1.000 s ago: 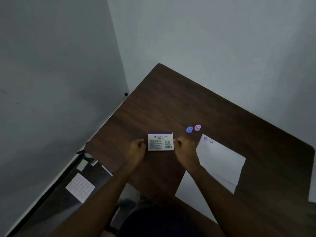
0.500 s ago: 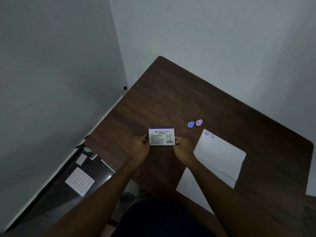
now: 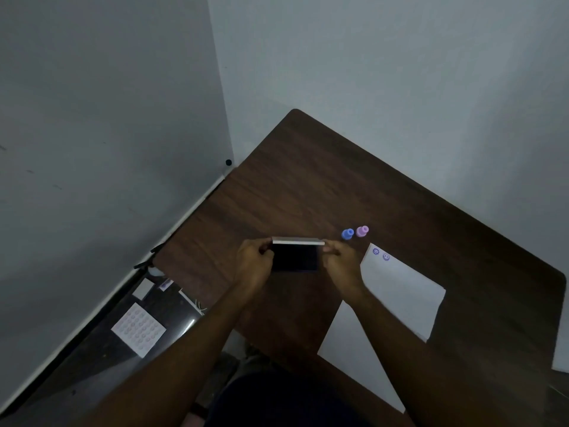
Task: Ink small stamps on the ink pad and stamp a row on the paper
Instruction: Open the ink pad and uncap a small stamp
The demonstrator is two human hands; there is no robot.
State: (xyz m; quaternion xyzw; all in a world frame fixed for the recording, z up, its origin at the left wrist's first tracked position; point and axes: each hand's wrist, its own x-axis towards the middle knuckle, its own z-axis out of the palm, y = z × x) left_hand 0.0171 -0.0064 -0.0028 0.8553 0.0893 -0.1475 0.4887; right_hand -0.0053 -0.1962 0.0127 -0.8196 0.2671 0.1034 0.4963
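An ink pad case (image 3: 295, 256) sits on the dark wooden table (image 3: 323, 186), its white lid raised on edge at the far side and the dark pad showing beneath. My left hand (image 3: 255, 262) grips the case's left end; my right hand (image 3: 341, 261) grips its right end. A blue stamp (image 3: 347, 233) and a pink stamp (image 3: 362, 231) stand upright just right of the case. A white paper (image 3: 400, 291) lies to the right, with two small purple stamped marks (image 3: 381, 254) at its far corner.
A second white sheet (image 3: 354, 349) lies under the paper toward the table's near edge. Grey walls meet close behind the table's far corner. On the floor at left lie a white sheet of round stickers (image 3: 138, 329) and small cards.
The case lay closed with its printed lid facing up; both hands have since gripped its ends and swung the lid up, baring the dark pad.
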